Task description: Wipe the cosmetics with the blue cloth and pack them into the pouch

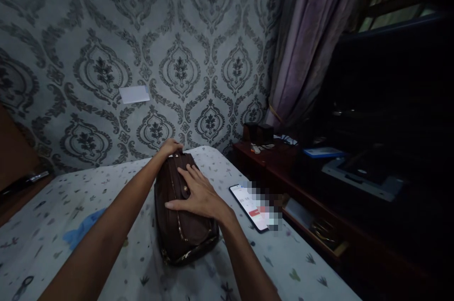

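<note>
A dark brown leather-like bag (170,225) with metal-toned zippers and studs lies on the patterned bedsheet (142,253). My left hand (171,146) is closed over the bag's far end, near its top loop; some of its fingertips are hidden. Flat on the upper face of the bag rests my right hand (198,194), fingers spread and thumb stretched out to the left. A phone (250,208) with a lit screen lies just right of the bag, partly blurred out. To the left, a blue cloth (83,229) shows partly behind my left forearm.
A dark red wooden cabinet (255,154) stands along the bed's right side, with an open drawer (315,232) holding items. On it are dark boxes (260,133), cables and a large dark screen (390,83). A patterned wall (184,64) and purple curtain (301,50) stand behind.
</note>
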A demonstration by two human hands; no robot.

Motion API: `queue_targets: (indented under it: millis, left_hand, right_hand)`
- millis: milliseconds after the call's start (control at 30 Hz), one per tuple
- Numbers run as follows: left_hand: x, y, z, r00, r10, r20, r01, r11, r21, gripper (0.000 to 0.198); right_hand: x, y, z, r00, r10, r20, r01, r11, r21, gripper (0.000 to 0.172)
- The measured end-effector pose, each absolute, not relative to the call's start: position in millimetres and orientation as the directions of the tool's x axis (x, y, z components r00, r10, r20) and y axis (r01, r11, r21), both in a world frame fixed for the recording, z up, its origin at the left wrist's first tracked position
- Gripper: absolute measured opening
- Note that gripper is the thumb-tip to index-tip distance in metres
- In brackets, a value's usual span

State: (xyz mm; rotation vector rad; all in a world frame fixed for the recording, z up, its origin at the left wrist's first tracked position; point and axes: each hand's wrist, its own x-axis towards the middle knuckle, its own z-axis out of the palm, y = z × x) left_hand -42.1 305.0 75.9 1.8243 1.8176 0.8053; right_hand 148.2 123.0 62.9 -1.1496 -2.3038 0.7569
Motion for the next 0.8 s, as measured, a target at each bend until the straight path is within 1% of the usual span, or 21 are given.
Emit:
queue_targets:
  millis: [200,367,467,633,800]
  left_hand:
    - [-45.8,298.4,76.3,-0.05,0.997,0.051,0.622,-0.009,0.783,0.037]
    - [-47.1,287.9,82.5,0.013,0.999,0.042,0.582,-0.041,0.812,0.036]
    - [-45.3,282.7,90.1,0.094,0.996,0.011,0.607,-0.066,0.792,0.034]
    - [-40.1,281.0,101.6,0.226,0.972,-0.056,0.69,-0.119,0.714,0.025]
    - [-35.2,285.8,102.2,0.278,0.956,-0.094,0.76,-0.159,0.631,0.033]
  right_hand:
    - [146.9,120.4,64.8,-0.548,0.824,0.143,0.584,0.499,-0.64,0.112]
    - [146.1,119.8,65.2,-0.529,0.835,0.152,0.597,0.494,-0.632,0.115]
    - [147.2,118.9,66.1,-0.517,0.843,0.148,0.61,0.484,-0.627,0.114]
    - [148.8,113.7,70.0,-0.508,0.842,0.182,0.619,0.504,-0.603,0.109]
    - [148.7,108.2,73.8,-0.514,0.837,0.187,0.626,0.515,-0.585,0.103]
